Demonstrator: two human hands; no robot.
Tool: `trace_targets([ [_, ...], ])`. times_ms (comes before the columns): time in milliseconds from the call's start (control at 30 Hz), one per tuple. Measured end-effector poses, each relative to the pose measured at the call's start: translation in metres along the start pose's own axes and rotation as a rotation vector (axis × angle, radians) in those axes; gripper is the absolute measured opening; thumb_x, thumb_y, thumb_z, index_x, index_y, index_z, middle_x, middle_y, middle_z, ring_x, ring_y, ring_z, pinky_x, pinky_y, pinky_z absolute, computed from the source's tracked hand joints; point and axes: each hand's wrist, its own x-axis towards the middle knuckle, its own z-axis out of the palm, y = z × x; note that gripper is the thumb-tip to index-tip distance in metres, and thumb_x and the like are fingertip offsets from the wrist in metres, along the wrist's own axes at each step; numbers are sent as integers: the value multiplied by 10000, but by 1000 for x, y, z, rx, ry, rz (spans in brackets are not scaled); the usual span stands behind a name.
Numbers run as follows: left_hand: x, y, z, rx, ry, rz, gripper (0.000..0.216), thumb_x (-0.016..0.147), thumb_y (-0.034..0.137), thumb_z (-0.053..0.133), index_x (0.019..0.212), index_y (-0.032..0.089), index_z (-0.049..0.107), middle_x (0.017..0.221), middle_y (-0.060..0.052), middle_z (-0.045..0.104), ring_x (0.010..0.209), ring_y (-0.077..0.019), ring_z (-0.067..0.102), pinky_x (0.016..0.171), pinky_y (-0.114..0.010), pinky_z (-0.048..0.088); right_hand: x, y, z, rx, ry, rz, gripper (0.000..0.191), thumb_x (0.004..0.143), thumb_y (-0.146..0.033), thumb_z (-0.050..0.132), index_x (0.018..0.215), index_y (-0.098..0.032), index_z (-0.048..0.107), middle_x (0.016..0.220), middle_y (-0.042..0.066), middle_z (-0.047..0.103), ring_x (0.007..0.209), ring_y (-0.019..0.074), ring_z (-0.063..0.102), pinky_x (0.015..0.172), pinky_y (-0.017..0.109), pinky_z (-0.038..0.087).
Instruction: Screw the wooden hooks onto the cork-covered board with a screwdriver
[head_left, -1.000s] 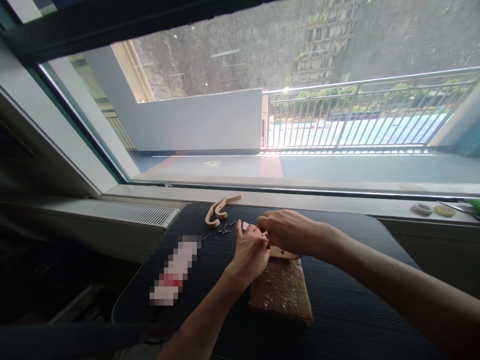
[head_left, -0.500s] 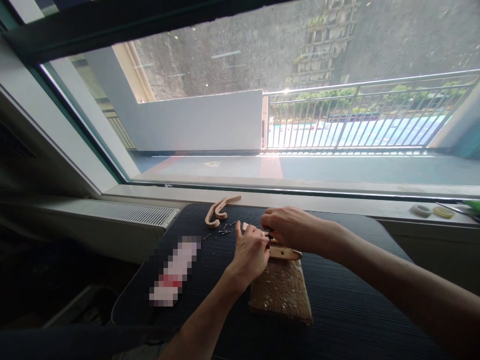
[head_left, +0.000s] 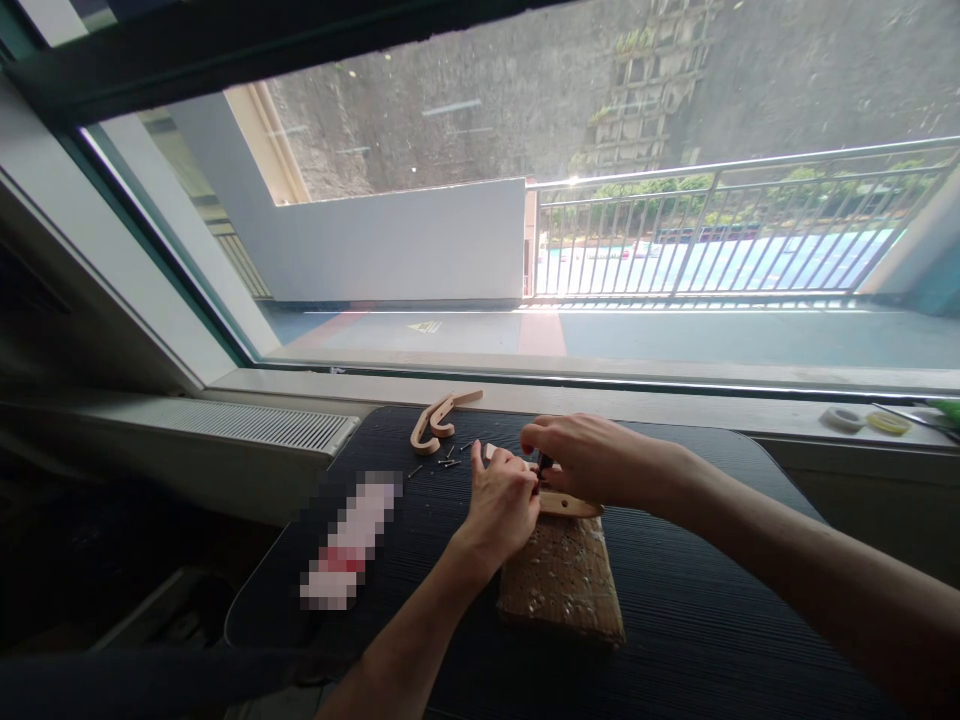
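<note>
My left hand [head_left: 501, 500] is closed, fingers pressed on a pale wooden hook piece [head_left: 570, 505] that lies across the far end of a brown perforated board [head_left: 564, 578]. My right hand [head_left: 585, 460] is pinched on a small dark screw [head_left: 544, 463] held upright just above that wooden piece, right next to my left fingers. More wooden hooks [head_left: 435, 418] lie at the far left of the black table [head_left: 697, 620], with several loose dark screws [head_left: 448, 460] between them and my left hand.
A blurred-out long white and red object [head_left: 346, 543] lies on the table's left side. The window sill behind carries tape rolls [head_left: 862, 420] at the far right. A white radiator grille [head_left: 255, 425] runs along the left under the window.
My right hand has lifted slightly and now shows a dark screw pinched above the wooden piece. My left hand has stayed in place on the piece.
</note>
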Motion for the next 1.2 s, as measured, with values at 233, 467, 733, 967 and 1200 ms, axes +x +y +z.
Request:
trace_targets([
  [233, 1, -1, 1, -25, 12, 20, 120, 806, 190, 548, 727, 197, 639, 859, -35, 638, 985, -223, 504, 1073, -601, 96, 2, -2, -3, -13, -14, -30, 82, 804, -87, 542, 798, -131, 611, 799, 57, 641, 635, 119, 546, 522, 232, 304],
  [467, 0, -1, 1, -7, 5, 23, 132, 811, 196, 537, 739, 184, 647, 893, -55, 635, 1006, -235, 502, 1069, -602, 100, 3, 0, 2, -14, -5, -38, 97, 826, -114, 522, 817, -118, 619, 781, 67, 638, 630, 129, 547, 521, 244, 300],
  [733, 0, -1, 2, -18, 14, 33, 108, 804, 194, 553, 737, 190, 638, 862, -29, 635, 982, -222, 502, 1067, -612, 83, 0, 2, 1, 19, 15, -49, 129, 782, -61, 520, 824, -135, 618, 818, 54, 637, 644, 114, 534, 524, 229, 299],
  [967, 0, -2, 3, -2, 20, 26, 112, 802, 195, 541, 758, 179, 642, 898, -53, 642, 1004, -231, 507, 1071, -598, 116, 3, 3, 3, 31, 7, -11, 90, 810, -127, 525, 828, -142, 611, 756, 50, 652, 636, 133, 545, 518, 239, 285],
  [1200, 0, -2, 4, -9, 25, 27, 102, 797, 201, 562, 729, 196, 638, 861, -27, 632, 991, -221, 502, 1066, -615, 101, 0, 6, 1, 50, 10, -30, 116, 783, -83, 529, 810, -149, 620, 811, 36, 637, 642, 114, 527, 534, 228, 299],
])
